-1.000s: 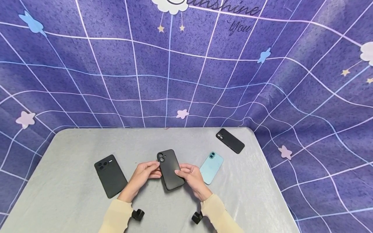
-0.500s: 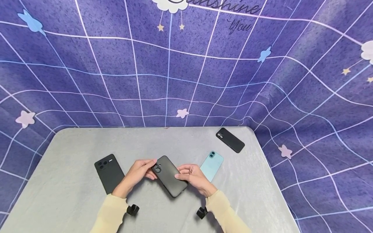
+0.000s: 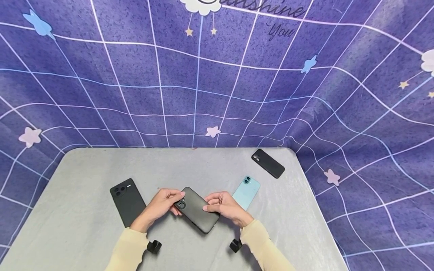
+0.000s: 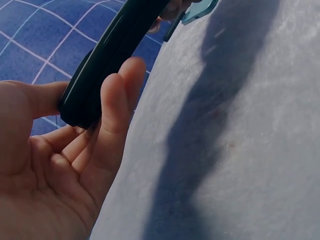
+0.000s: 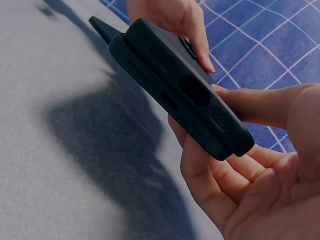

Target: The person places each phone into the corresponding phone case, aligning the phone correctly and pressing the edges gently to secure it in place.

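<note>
1. In the head view, the black phone case (image 3: 200, 211) is held over the middle front part of the grey table (image 3: 162, 165), with its back turned up. Between it and the far table edge, a wide stretch of grey cloth is left. On the left, the room is narrowed by a black phone (image 3: 128, 201), partly covered by the left hand (image 3: 160, 206); on the right, by a light blue phone (image 3: 248, 190), just beside the right hand (image 3: 226, 207). The camera end is pinched by the left hand, and the right long side is gripped by the right hand, thumb on the back. A second black case (image 3: 268, 163) is laid near the far right corner.

2. In the left wrist view, the case is seen from the side, raised from the table. Its end is held between thumb and fingers, and two fingertips are stretched upward.

3. In the right wrist view, a dark phone (image 5: 181, 111) is seen against the case's underside, with both bottom edges slightly offset. The pair is clasped by the right hand. Whether the phone is fully seated cannot be told.
</note>
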### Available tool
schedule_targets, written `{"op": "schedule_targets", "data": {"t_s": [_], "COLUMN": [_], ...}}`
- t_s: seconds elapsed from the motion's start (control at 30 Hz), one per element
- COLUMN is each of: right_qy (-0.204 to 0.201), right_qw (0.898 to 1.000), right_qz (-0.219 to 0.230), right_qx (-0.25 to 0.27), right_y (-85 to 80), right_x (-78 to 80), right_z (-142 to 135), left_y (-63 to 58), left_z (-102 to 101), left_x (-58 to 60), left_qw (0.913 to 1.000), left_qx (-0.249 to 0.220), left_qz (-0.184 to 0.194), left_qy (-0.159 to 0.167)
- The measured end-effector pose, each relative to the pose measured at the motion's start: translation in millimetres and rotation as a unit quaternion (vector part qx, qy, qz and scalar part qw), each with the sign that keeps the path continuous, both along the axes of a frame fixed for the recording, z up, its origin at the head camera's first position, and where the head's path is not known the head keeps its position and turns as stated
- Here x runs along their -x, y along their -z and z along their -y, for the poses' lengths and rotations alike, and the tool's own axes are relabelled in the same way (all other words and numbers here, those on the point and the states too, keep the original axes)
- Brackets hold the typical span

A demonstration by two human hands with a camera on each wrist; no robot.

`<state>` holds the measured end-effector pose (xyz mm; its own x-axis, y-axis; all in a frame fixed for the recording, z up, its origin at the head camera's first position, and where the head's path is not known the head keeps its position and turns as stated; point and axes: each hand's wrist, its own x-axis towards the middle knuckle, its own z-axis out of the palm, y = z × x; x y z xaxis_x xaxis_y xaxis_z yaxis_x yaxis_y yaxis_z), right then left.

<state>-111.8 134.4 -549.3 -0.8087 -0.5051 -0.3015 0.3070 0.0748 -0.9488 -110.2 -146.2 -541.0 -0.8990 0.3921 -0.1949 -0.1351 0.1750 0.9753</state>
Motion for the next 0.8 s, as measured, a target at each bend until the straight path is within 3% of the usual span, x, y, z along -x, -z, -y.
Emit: {"op": "schedule_targets", "data": {"t_s": [0.23,0.43,0.8], "right_qy": [0.000,0.027,0.096], "right_qw": [1.000,0.999,0.995], "right_qz": [-0.008,-0.013,-0.030], "right_qx": [-0.013,-0.019,0.004], "right_y": [0.1,0.1,-4.0], "right_x": [2.1,2.8,1.9], "right_z": [0.3,2.3,11.0], "left_y": [0.6,5.5,3.8], "left_z": [-1.5,-4.4,-16.6], "left_x": [-3.7,-8.8,-17.6], "left_qw": [0.9994,0.9975,0.9807], "left_qx": [-0.001,-0.015,-0.044], "left_qz": [-0.004,-0.001,0.025], "left_qy": [-0.034,-0.068,-0.189]}}
